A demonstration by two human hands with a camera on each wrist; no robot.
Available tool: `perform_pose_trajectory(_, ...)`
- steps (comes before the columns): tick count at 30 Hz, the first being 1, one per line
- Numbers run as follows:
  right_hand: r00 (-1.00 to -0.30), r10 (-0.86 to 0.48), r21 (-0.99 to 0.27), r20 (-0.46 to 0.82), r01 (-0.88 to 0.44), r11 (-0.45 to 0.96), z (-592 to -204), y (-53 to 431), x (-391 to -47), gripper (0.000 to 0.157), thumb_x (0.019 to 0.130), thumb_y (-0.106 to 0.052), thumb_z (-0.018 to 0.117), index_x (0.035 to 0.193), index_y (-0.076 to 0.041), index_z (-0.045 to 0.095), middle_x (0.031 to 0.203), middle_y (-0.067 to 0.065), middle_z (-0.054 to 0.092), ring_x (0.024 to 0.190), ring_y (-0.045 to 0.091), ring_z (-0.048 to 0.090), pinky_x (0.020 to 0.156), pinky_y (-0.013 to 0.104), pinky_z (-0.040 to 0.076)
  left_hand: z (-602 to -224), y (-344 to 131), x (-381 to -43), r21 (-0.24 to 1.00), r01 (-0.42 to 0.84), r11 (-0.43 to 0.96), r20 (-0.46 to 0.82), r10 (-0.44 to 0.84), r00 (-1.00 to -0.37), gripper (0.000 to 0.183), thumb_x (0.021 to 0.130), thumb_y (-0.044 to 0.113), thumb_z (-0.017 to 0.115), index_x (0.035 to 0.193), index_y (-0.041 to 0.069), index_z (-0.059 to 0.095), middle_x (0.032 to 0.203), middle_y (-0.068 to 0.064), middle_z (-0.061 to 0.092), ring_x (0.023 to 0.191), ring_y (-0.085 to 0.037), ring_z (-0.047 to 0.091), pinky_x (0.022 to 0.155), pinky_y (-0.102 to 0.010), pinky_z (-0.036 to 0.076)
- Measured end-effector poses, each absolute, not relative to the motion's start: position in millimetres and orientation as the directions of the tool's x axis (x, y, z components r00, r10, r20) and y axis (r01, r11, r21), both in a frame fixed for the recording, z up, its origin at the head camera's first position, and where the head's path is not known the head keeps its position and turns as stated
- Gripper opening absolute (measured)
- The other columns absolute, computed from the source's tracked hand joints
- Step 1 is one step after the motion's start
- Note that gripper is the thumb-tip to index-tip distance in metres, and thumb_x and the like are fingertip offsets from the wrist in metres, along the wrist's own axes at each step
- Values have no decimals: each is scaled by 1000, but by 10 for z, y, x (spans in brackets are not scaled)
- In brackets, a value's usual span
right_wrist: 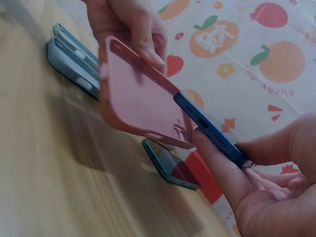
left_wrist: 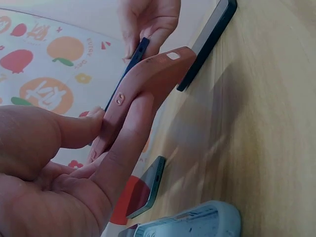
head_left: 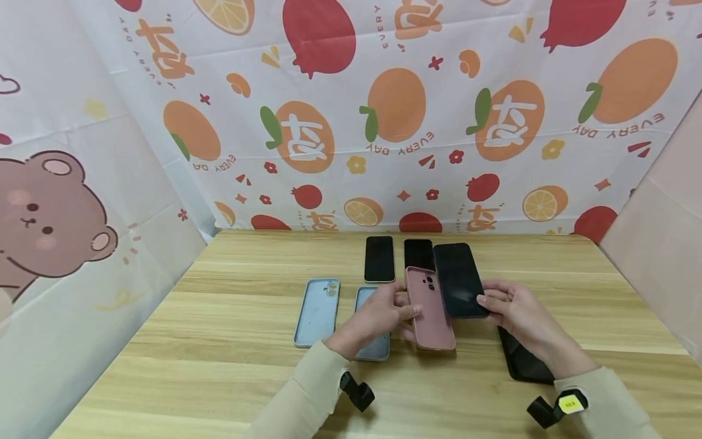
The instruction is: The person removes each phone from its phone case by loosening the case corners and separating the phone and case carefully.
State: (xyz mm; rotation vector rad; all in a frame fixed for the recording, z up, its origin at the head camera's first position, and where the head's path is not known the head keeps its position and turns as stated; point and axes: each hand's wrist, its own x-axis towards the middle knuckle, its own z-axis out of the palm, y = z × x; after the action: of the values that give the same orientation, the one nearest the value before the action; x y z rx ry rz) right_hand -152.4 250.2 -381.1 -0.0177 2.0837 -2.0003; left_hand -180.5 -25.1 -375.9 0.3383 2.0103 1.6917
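My left hand [head_left: 382,314] pinches a pink phone case [head_left: 430,314] by its left edge, its hollow inner side facing up. In the left wrist view the thumb and fingers of that hand grip the case [left_wrist: 143,84] along its side. My right hand [head_left: 518,311] holds a dark blue smartphone [head_left: 459,280] by its lower right corner, screen up. The phone overlaps the right edge of the case in the head view. From the right wrist view, the phone's port end [right_wrist: 210,129] points toward the camera, close beside the open case [right_wrist: 143,96].
Two light blue phone cases [head_left: 317,312] lie on the wooden table [head_left: 230,366] at left, one partly behind my left hand. Two dark phones [head_left: 379,259] lie toward the back. Another black phone [head_left: 523,360] rests beneath my right forearm. A fruit-printed cloth [head_left: 351,140] hangs behind the table.
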Motion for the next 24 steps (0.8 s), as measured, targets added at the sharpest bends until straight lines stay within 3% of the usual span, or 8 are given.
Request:
perform_pose_trajectory(6, -973, -151, -982, -174, 160, 98, -3822, 2553, -1720, 67, 102, -19, 56, 150, 11, 20, 104, -6, 59, 85, 0, 60, 75, 22, 56, -3789, -263, -1798, 967, -140, 214, -232, 505, -832, 49, 98, 9, 60, 142, 4, 42, 101, -12, 74, 79, -26, 74, 67, -35, 61)
perform_pose_trajectory(9, -975, -150, -980, -167, 148, 130, -3837, 2571, -1821, 67, 103, -17, 53, 151, 13, 18, 122, 14, 59, 90, -3, 60, 78, 22, 56, -3804, -256, -1792, 961, -144, 237, -249, 507, -825, 55, 97, 10, 62, 147, 3, 38, 100, -11, 74, 76, -25, 74, 65, -34, 61)
perform_pose_trajectory(13, -974, -157, -975, -163, 135, 174, -3870, 2582, -1938, 66, 103, -15, 50, 150, 16, 16, 148, 36, 36, 99, -5, 60, 83, 21, 56, -3825, -251, -1779, 953, -129, 274, -257, 505, -824, 64, 97, 10, 63, 151, 4, 31, 99, -9, 73, 74, -23, 74, 64, -33, 61)
perform_pose_trajectory(19, -974, -134, -962, -181, 147, 229, -3922, 2582, -2086, 63, 103, -11, 47, 149, 18, 16, 152, 38, 28, 118, 11, 56, 85, 20, 56, -3867, -233, -1755, 941, -66, 332, -238, 511, -826, 71, 94, 9, 66, 154, 7, 28, 96, -7, 71, 72, -20, 72, 63, -33, 60)
perform_pose_trajectory(21, -973, -130, -957, -189, 153, 245, -3934, 2573, -2134, 63, 103, -11, 47, 149, 18, 16, 151, 39, 27, 120, 16, 56, 84, 20, 56, -3878, -222, -1745, 934, -38, 355, -227, 509, -830, 75, 93, 9, 68, 155, 8, 26, 93, -7, 71, 71, -19, 72, 63, -33, 60)
perform_pose_trajectory(24, -972, -130, -950, -197, 156, 272, -3952, 2563, -2200, 62, 103, -11, 47, 148, 19, 17, 150, 39, 29, 113, 13, 60, 83, 20, 56, -3886, -212, -1732, 917, 16, 400, -209, 511, -834, 80, 92, 7, 69, 157, 12, 23, 93, -7, 69, 69, -18, 70, 60, -32, 59)
